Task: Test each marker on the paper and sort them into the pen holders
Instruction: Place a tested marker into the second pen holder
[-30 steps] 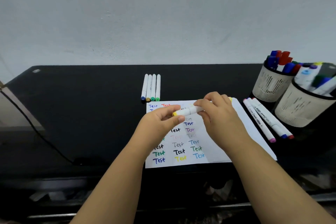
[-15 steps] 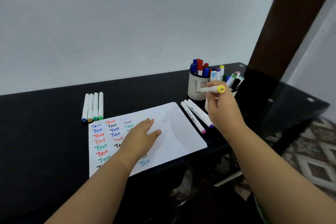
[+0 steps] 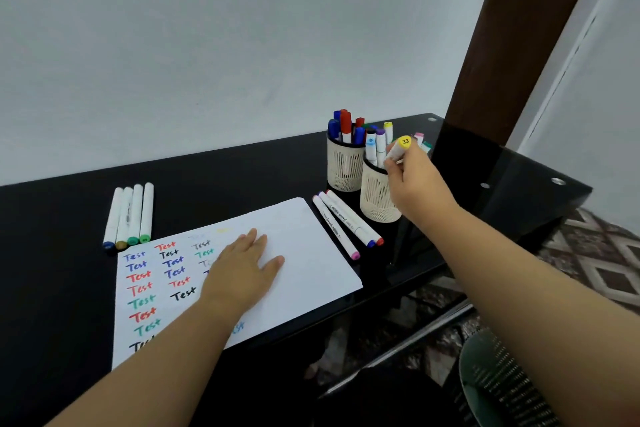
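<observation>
My right hand grips a white marker with a yellow cap marked 33, holding it over the nearer mesh pen holder, which has several markers in it. A second mesh holder behind it holds blue and red capped markers. My left hand rests flat on the white paper, which carries coloured "Test" words. Four white markers lie left of the paper's top. Three markers lie between the paper and the holders.
The black glass table ends at its right edge near a dark brown post. A patterned floor and a dark mesh object show at the lower right. A plain wall stands behind.
My left hand let go of the yellow marker and came down flat on the paper. My right hand carried the marker right and tipped it down over the nearer holder. The view swung right.
</observation>
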The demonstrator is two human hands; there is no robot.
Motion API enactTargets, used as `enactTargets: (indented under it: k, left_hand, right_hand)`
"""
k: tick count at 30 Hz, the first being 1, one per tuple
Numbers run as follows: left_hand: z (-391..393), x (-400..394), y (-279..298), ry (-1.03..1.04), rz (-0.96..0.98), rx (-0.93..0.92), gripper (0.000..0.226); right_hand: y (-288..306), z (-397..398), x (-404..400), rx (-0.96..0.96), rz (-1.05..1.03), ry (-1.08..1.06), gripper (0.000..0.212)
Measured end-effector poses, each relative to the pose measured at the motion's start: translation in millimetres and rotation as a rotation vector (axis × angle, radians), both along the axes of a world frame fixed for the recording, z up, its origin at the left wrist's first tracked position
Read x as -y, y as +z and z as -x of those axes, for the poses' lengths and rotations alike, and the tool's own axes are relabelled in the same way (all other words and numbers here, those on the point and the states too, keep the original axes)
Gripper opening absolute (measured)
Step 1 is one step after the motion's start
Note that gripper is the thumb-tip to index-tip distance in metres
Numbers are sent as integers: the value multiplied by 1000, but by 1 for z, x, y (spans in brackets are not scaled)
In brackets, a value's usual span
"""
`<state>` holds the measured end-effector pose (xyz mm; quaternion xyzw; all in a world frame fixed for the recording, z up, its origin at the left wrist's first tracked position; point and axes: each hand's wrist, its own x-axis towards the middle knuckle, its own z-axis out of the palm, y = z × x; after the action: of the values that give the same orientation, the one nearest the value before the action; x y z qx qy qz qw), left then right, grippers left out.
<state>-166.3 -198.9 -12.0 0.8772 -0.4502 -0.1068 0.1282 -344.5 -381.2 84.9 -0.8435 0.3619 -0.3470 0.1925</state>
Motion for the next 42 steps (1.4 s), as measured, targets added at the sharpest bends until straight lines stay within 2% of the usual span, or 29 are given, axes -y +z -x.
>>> enactTargets:
  k: [4,10,16,21,27,30,33,37,42]
  left_hand:
    - [-1,0,-1,10,2,3,62]
    - [-1,0,-4,14,-1,9,62]
    - [-3,1,-6,20,2,5,63]
    - [-3,1,-6,19,8,-6,63]
    - [-3,0,-6,16,5,-2,63]
    - [-3,0,-6,16,-7,4,63]
    - [-2,1,-5,17,-15,13,62]
    - [0,3,-4,15,-43,37,62]
    - [4,2,1,8,-107,96,61]
  right_hand:
    - [3,-9,11,-127,-32,-46,11]
    - [9,-16,18,-262,-50,-62,19]
    - [20,-20,23,-181,-69,-141,36]
    - [19,-24,27,-296,-59,-116,31]
    - [19,-22,25,-139,-78,-92,33]
    - [21,-20,23,-239,-22,-89,24]
    - [24,-19,22,-296,-36,-89,25]
    - [29,-14,15,-322,93,-52,30]
    - [35,-7,-4,-549,404,-38,35]
